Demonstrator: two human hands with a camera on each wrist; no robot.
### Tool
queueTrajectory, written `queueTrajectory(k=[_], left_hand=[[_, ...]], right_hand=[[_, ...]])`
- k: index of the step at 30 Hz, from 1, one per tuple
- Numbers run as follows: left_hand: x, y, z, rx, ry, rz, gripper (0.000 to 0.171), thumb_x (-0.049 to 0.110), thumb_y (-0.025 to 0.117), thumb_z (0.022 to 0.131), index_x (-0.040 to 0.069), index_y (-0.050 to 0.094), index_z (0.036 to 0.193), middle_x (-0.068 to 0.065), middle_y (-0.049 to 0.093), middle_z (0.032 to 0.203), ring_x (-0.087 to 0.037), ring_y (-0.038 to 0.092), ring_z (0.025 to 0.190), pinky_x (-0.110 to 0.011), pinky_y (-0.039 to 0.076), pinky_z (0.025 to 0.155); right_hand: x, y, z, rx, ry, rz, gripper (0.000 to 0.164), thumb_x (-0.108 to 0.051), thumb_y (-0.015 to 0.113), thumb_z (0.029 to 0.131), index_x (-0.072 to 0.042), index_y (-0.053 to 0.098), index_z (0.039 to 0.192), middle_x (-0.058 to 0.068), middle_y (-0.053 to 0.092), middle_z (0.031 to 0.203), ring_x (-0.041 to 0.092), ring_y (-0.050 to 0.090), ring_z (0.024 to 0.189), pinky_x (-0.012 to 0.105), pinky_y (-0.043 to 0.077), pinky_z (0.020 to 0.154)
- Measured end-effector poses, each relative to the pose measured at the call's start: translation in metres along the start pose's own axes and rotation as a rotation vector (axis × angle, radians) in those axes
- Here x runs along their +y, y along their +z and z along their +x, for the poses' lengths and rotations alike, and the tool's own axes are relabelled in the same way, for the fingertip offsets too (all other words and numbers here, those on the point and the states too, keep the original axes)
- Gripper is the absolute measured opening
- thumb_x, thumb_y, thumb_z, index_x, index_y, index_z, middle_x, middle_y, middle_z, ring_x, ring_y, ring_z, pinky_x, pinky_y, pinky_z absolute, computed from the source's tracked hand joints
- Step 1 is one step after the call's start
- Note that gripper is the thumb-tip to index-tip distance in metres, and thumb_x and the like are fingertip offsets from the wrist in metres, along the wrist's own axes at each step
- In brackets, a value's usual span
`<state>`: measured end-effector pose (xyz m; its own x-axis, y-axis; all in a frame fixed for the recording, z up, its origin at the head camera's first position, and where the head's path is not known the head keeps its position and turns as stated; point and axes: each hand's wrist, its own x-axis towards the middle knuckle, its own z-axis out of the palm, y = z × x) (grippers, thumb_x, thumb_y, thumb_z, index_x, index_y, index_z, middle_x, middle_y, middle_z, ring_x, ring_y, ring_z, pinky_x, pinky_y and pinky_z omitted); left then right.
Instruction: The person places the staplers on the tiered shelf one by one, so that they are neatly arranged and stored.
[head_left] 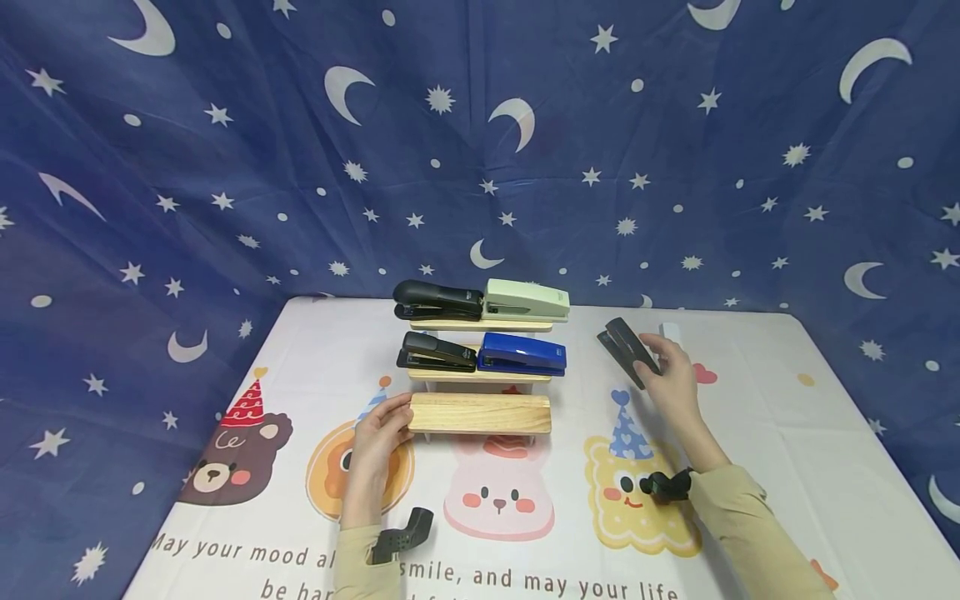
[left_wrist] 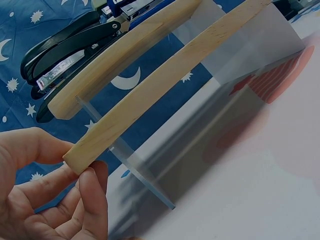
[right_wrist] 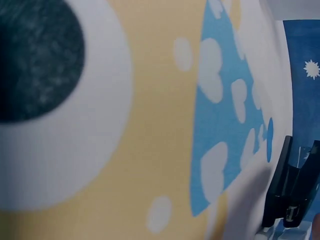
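While the printing on the tablecloth point(head_left: 337, 333) reads "May your mood al" and, past the left sleeve point(head_left: 360, 575), "smile, and may your life", with "be har" beginning the line below, the pale marks on the staplers are too small to read. The right hand point(head_left: 670, 375) grips a dark stapler point(head_left: 628, 352), slanted, right of the rack and near a small white box point(head_left: 670, 333). That stapler is matt and slim, its arm and base parted in a narrow V. The left hand point(head_left: 378, 429) pinches the left end of the rack's bottom shelf point(head_left: 480, 414). Above sit two black staplers, a pale green stapler point(head_left: 527, 300) and a blue stapler point(head_left: 522, 353). Only the left wrist view clearly shows the clear side panel point(left_wrist: 142, 175) under the wood; the right wrist view catches mostly printed cloth, the stapler at its edge.
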<state>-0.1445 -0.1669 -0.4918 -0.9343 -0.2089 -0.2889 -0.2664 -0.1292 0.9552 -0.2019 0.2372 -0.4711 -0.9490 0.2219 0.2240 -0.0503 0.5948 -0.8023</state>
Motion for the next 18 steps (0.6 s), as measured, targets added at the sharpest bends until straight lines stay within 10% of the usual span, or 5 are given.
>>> queueTrajectory(k=[18], left_hand=[[0.001,0.0,-0.001,-0.005,-0.003,0.01,0.038,0.007,0.06,0.092,-0.002,0.056,0.128,0.008,0.063,0.094,-0.003,0.057,0.075,-0.018,0.05,0.068]], right_hand=[[0.008,0.009,0.011,-0.055,0.018,-0.118,0.056,-0.002,0.061,0.086,-0.002,0.044,0.139,0.025,0.046,0.14,0.044,0.044,0.128,0.056,0.038,0.106]])
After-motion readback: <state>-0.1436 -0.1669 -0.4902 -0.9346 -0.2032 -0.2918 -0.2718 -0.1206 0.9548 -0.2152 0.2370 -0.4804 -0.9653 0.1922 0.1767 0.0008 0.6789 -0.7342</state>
